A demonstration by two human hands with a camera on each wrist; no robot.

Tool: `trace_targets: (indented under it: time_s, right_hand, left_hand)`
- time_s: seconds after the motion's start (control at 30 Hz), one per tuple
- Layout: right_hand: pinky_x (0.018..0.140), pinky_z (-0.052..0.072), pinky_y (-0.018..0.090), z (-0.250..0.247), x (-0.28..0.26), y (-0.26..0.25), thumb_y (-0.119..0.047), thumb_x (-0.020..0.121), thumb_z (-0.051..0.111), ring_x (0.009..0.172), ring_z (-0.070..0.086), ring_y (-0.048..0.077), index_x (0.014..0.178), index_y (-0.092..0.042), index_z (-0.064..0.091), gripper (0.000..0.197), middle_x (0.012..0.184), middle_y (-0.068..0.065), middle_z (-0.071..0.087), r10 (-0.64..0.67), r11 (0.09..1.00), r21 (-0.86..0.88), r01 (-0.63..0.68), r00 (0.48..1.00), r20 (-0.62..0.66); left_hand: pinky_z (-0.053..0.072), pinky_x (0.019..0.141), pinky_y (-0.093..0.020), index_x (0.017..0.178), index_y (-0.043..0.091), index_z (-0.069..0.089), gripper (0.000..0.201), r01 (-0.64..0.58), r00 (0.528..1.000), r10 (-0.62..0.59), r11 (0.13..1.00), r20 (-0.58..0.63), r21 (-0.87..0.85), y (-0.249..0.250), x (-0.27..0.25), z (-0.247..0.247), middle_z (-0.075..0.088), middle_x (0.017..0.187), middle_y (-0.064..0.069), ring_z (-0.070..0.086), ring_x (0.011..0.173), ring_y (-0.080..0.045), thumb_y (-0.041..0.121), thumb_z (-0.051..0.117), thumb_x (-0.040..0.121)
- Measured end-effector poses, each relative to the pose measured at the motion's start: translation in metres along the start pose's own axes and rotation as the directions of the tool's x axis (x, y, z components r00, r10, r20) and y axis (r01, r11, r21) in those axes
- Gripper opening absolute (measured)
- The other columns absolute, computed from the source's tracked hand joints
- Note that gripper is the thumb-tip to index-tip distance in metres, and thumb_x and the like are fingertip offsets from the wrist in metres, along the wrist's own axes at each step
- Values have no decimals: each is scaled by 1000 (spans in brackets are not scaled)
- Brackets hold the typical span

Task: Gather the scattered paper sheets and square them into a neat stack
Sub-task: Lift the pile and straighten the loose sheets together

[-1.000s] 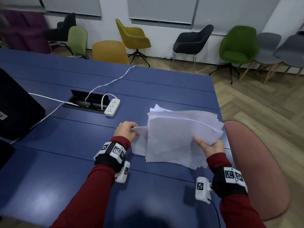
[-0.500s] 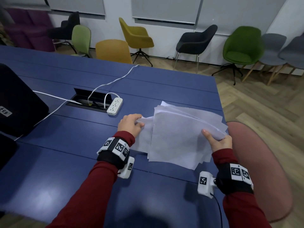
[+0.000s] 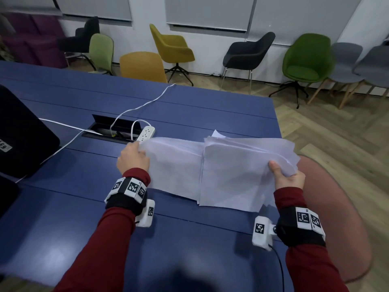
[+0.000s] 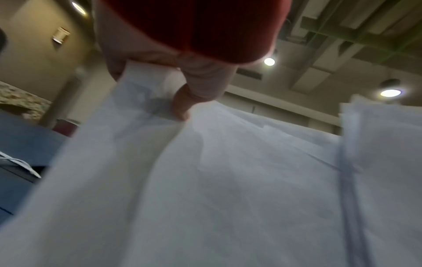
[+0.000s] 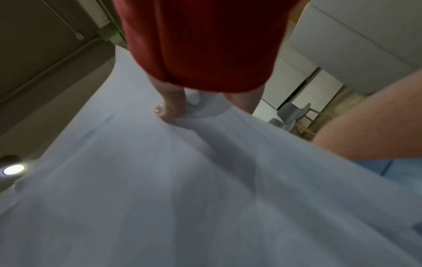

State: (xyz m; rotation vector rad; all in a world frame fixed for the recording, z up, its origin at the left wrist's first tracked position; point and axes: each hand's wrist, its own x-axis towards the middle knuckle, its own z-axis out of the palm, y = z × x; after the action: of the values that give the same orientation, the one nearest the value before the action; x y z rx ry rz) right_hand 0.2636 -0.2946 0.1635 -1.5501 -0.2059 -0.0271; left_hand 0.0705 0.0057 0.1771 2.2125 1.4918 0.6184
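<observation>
A loose bundle of white paper sheets (image 3: 233, 171) is lifted above the blue table (image 3: 189, 106) near its right edge. My right hand (image 3: 282, 175) grips the bundle's right side, thumb on top. One sheet (image 3: 172, 165) sticks out to the left from under the bundle, and my left hand (image 3: 134, 157) pinches its far left corner. In the left wrist view the thumb (image 4: 182, 104) presses on that sheet (image 4: 205, 180). In the right wrist view the thumb (image 5: 169, 110) lies on the paper (image 5: 182, 198). The sheets' edges are uneven and fanned.
A white power strip (image 3: 146, 132) with its cords lies just beyond my left hand, beside an open cable hatch (image 3: 111, 128). A black object (image 3: 23, 135) sits at the table's left. A pink chair (image 3: 336, 218) stands at the right. Other chairs line the far wall.
My left hand has pulled the single sheet's corner out to the left and up. Both hands and the bundle have risen off the table, and the right hand shifted right.
</observation>
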Motion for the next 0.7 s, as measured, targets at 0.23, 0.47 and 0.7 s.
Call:
trace_targets:
  time_s: [0.23,0.47,0.7]
  right_hand:
    - [66,48,1,12,6,-2,-3,79,68,62,62,-16,86,-16,67,14,60,-36,65,-23,999,-23,24,997,74]
    - [63,45,-1,16,-1,0,3,80,65,57,59,-18,73,-21,63,25,54,-36,62,-2,1000,-23,4,995,100]
    - [60,45,-2,9,0,5,2,81,65,56,60,-18,96,-5,62,17,53,-36,62,5,1000,-12,-4,998,70]
  left_hand:
    - [44,84,-46,100,5,60,18,-91,994,92,996,59,-10,5,12,-7,59,111,-19,56,102,-44,13,48,89]
    - [42,69,-29,89,16,63,20,-346,902,364,931,231,-114,12,0,13,65,79,-4,61,85,-34,5,52,77]
    - [38,94,-35,100,26,64,25,-569,778,460,804,428,170,22,-4,37,72,102,0,64,101,-26,18,55,79]
